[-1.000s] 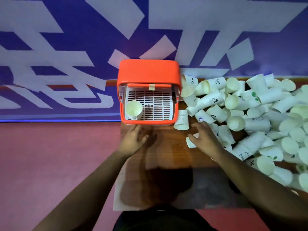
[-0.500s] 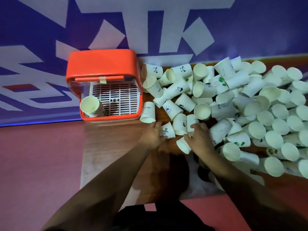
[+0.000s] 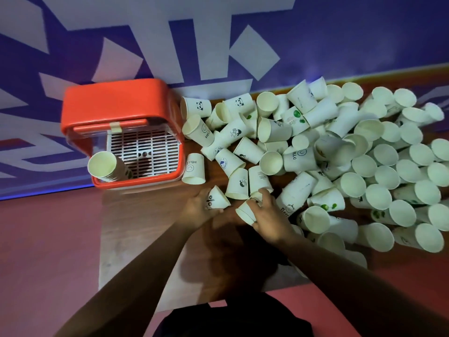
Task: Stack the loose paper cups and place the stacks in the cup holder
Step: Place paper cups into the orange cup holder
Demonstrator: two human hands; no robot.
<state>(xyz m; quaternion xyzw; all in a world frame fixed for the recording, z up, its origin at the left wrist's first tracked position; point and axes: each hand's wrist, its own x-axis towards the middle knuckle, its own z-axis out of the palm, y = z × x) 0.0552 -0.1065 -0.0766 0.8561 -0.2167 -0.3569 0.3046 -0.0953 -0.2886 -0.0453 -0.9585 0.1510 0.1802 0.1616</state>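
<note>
A big heap of loose white paper cups [image 3: 340,152] covers the right half of the wooden table [image 3: 136,239]. The orange cup holder [image 3: 116,103] stands at the table's far left with one stack of cups [image 3: 104,165] in its front left corner. My left hand [image 3: 199,210] grips a small printed cup [image 3: 218,198] lying on its side. My right hand [image 3: 269,217] holds another white cup [image 3: 246,211] by its rim, just right of the left hand. Both hands are at the near left edge of the heap.
A single upside-down "HELLO" cup [image 3: 194,168] stands right beside the holder. Behind the table is a purple wall with white shapes [image 3: 218,45]. The floor [image 3: 43,251] to the left is red. The table's left edge runs close to the holder.
My left hand went from the table in front of the holder rightward to the heap and closed on a cup. My right hand picked up a cup. The view swung to the right.
</note>
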